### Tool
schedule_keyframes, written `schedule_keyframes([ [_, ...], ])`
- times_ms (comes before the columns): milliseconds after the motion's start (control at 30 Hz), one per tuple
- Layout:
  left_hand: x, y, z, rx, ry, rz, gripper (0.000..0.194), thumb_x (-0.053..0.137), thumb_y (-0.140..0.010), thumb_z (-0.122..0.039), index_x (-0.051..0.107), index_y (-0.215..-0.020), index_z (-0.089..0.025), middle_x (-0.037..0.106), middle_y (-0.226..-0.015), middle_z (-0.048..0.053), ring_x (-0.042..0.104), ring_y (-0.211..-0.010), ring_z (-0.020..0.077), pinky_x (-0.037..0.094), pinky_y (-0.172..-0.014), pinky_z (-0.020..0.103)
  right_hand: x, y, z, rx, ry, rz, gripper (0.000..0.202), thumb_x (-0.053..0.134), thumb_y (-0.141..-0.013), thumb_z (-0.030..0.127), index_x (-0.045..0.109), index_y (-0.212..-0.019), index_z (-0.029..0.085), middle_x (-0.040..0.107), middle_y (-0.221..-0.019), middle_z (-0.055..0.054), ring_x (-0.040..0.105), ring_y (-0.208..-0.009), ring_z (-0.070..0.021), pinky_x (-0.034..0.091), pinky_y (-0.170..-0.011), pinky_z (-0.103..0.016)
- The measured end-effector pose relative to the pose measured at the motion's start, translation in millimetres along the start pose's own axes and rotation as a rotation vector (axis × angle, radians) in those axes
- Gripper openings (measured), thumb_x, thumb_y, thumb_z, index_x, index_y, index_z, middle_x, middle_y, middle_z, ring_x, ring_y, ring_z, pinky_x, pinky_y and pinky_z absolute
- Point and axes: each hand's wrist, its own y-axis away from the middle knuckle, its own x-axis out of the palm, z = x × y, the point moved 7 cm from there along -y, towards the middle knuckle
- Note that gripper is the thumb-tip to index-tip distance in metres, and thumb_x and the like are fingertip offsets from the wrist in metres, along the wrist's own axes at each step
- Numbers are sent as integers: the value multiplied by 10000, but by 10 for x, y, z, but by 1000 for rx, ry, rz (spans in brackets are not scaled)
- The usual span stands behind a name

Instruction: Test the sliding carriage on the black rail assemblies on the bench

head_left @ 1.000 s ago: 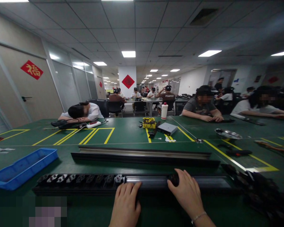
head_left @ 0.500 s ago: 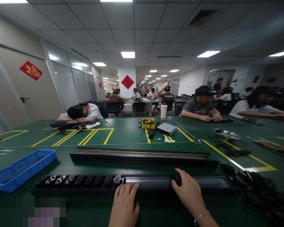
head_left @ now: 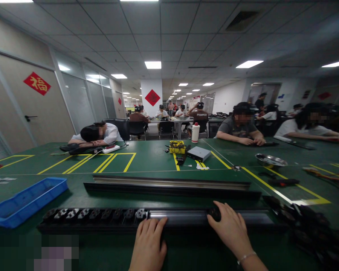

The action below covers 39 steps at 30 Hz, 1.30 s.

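A long black metal channel (head_left: 183,218) lies across the green table in front of me. Its left part carries a row of black and silver socket modules (head_left: 106,215). My left hand (head_left: 150,235) grips the near wall of this channel, just right of the last module, fingertips over the edge and thumb on the near side. In my right hand (head_left: 232,226) a black socket module (head_left: 214,213) is held between thumb and fingers, at the bare right part of the channel; whether it touches the channel floor I cannot tell.
Behind lies a second long black channel (head_left: 169,187). A blue tray (head_left: 28,203) stands left; a dark pile of modules (head_left: 313,229) lies right. Farther back are a grey box (head_left: 199,153), a metal bowl (head_left: 271,160) and a white bottle (head_left: 195,133). Several people sit around.
My right hand has shifted slightly to the right along the channel with the socket module. My left hand and the channel stay where they were.
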Motion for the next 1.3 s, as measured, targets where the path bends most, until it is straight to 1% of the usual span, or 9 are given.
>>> schedule_keyframes([
  [300, 21, -9, 22, 18, 27, -8, 522, 486, -737, -178, 520, -1236, -330, 587, -1104, -2, 459, -1090, 200, 222, -1038, 393, -21, -55, -76, -1, -38, 52, 520, 400, -762, 407, 522, -1241, 245, 519, -1307, -70, 377, -1274, -240, 218, -1057, -481],
  [467, 2, -3, 15, 2, 34, 2, 528, 482, -730, -170, 524, -1233, -324, 587, -1106, 0, 458, -1091, 198, 225, -1037, 391, -24, -74, -102, -29, -47, 69, 515, 366, -779, 369, 508, -1253, 229, 527, -1300, -62, 428, -1233, -223, 257, -1048, -457],
  [667, -31, 12, -10, -2, 24, 3, 522, 477, -733, -167, 528, -1229, -323, 589, -1098, 0, 461, -1089, 198, 231, -1038, 392, -14, -75, -224, 11, 36, 2, 579, 375, -766, 506, 507, -1261, 238, 441, -1382, -56, 290, -1320, -263, 173, -1064, -535],
  [767, -47, 15, -21, -3, 18, 7, 519, 478, -737, -169, 524, -1232, -320, 586, -1103, 0, 458, -1094, 198, 227, -1042, 393, -1, -86, -269, 20, 44, 11, 606, 367, -766, 542, 494, -1276, 241, 441, -1381, -59, 282, -1323, -265, 182, -1060, -537],
  [867, -47, 9, -28, -5, 16, 16, 516, 475, -740, -174, 523, -1234, -316, 584, -1108, 5, 456, -1098, 203, 228, -1041, 398, 7, -109, -307, 18, 23, 30, 605, 353, -775, 540, 479, -1289, 245, 460, -1364, -69, 296, -1318, -264, 187, -1054, -541],
  [1000, -27, -1, -11, -16, 34, 20, 527, 480, -727, -176, 529, -1231, -322, 589, -1093, 2, 458, -1093, 201, 220, -1044, 394, 8, -144, -374, 40, 9, 41, 585, 361, -776, 451, 445, -1310, 229, 472, -1351, -90, 327, -1306, -240, 189, -1054, -523],
  [1133, -13, -2, -3, -10, 50, 13, 529, 482, -725, -179, 531, -1231, -323, 592, -1082, 1, 463, -1083, 201, 217, -1043, 393, -13, -159, -396, 42, -8, 34, 563, 371, -766, 399, 446, -1302, 245, 501, -1324, -76, 385, -1267, -234, 210, -1044, -509],
  [1200, -18, 0, -8, -6, 48, 8, 529, 482, -727, -177, 527, -1233, -326, 589, -1092, -2, 458, -1091, 200, 215, -1043, 390, -14, -160, -400, 32, -14, 36, 560, 370, -768, 408, 450, -1299, 248, 504, -1322, -71, 391, -1262, -234, 209, -1046, -505],
  [1300, -27, 0, -15, -9, 41, 10, 523, 481, -728, -175, 529, -1227, -327, 590, -1089, -6, 458, -1091, 198, 215, -1044, 388, -23, -160, -451, 49, 16, 12, 599, 372, -762, 487, 454, -1301, 240, 447, -1374, -73, 321, -1305, -252, 179, -1056, -521],
])
